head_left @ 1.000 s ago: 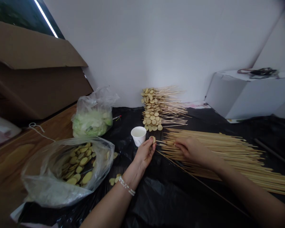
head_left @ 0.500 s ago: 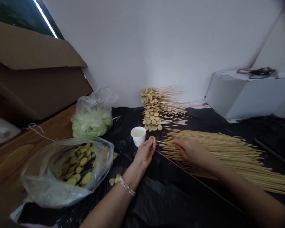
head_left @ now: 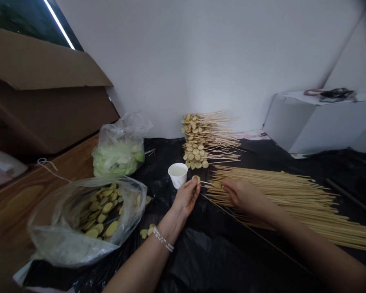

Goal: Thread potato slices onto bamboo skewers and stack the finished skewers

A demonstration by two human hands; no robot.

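Observation:
My left hand (head_left: pixel 185 196), a beaded bracelet at its wrist, pinches a potato slice (head_left: pixel 196 178). A thin wooden skewer (head_left: pixel 206 182) runs from that slice toward my right hand (head_left: pixel 244 196), whose fingers are closed on it. By the right fingertips a second yellowish slice (head_left: pixel 217 184) seems to sit on the skewer. Under and beyond the right hand lies a wide spread of bare skewers (head_left: pixel 295 199). Just behind the left hand stands a white paper cup (head_left: pixel 177 174). Skewered potato slices (head_left: pixel 196 151) are stacked beyond, their sticks pointing right.
An open plastic bag (head_left: pixel 63 246) of potato slices is at the left, with loose slices (head_left: pixel 147 232) beside it. Behind it stands a bag of cut greens (head_left: pixel 119 156). Black plastic sheeting (head_left: pixel 207 260) covers the surface. Cardboard box (head_left: pixel 48 110) far left; white box (head_left: pixel 311 122) right.

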